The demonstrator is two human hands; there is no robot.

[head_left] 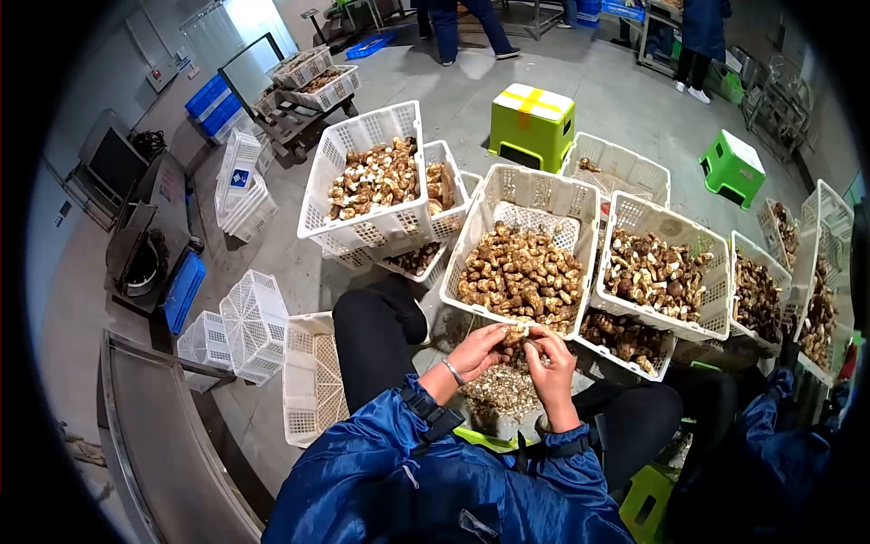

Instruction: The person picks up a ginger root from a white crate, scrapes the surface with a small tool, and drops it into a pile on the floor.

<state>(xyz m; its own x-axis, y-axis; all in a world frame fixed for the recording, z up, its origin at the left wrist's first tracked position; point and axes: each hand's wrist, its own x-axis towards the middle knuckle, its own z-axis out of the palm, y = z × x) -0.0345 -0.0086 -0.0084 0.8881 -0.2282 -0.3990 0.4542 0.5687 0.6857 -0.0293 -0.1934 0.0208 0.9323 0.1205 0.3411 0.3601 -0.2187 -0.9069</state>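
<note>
Above the near edge of a white crate (450, 288), my left hand (478, 354) and my right hand (553, 364) meet with a brown-and-cream mushroom (515, 335) between their fingertips. Both hands are closed on it; whether the right also grips a small blade is too small to tell. The crate in front of me is partly filled with similar mushrooms (521, 272). Below my hands, a heap of pale and brown trimmings (501, 394) lies between my knees.
To the right stand crates of darker mushrooms (657, 272); a stacked mushroom crate (362, 218) is at left. Near my left leg sits a bare crate (313, 381). Green stools (533, 131) stand beyond. A co-worker's blue sleeve (784, 444) shows at right; other people stand at the back.
</note>
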